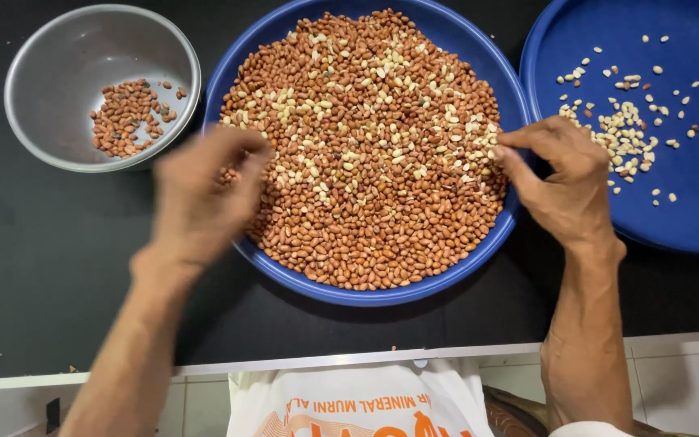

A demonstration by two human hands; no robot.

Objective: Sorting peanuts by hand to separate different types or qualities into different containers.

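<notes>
A big blue tray (446,32) in the middle is heaped with red-brown peanuts (366,210) mixed with pale skinless ones. My left hand (204,190) is blurred over the tray's left edge, fingers curled down onto the peanuts. My right hand (560,174) rests at the tray's right edge, thumb and fingertips pinched together on the nuts; whether a nut sits between them I cannot tell.
A metal bowl (58,57) at the far left holds a small pile of brown peanuts (127,117). A second blue tray (689,186) at the right holds scattered pale peanuts (620,133). All stand on a black counter (42,267) with a white front edge.
</notes>
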